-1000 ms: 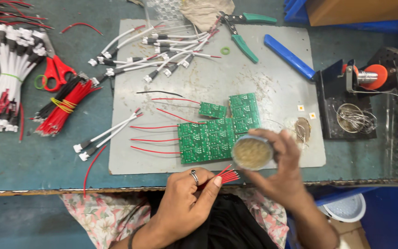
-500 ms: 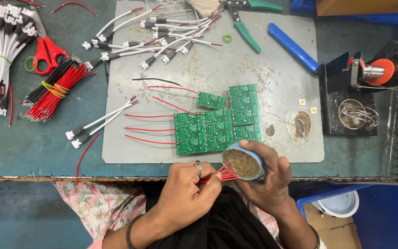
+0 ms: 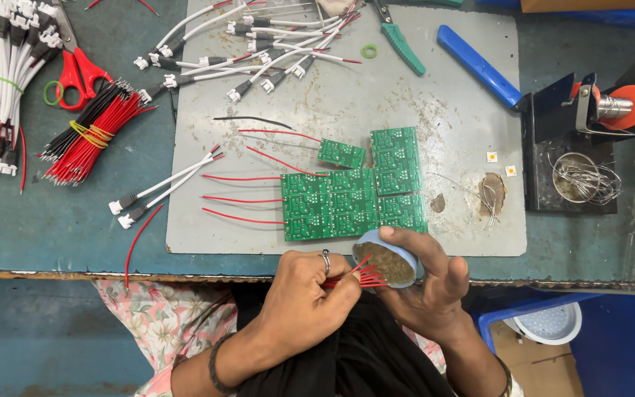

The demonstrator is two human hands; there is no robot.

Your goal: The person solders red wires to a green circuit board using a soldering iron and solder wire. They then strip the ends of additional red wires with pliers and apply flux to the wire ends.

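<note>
My left hand [image 3: 309, 294] pinches a small bunch of short red wires [image 3: 358, 275], with their ends against the brown paste in a little round blue tin [image 3: 385, 259]. My right hand [image 3: 428, 283] cups that tin from the right, just below the table edge. Right above the hands, several green circuit boards [image 3: 354, 195] lie side by side on a grey mat [image 3: 435, 125], with loose red wires [image 3: 237, 198] to their left.
Bundles of white connector leads [image 3: 259, 44], a tied bunch of red and black wires [image 3: 86, 136], red scissors [image 3: 75, 70], green pliers [image 3: 402, 40] and a blue tool [image 3: 479, 66] lie further back. A soldering stand [image 3: 589, 140] with a solder reel is on the right.
Both hands have drawn back toward me with the tin, from over the boards to the table edge. The red wire ends now touch the paste.
</note>
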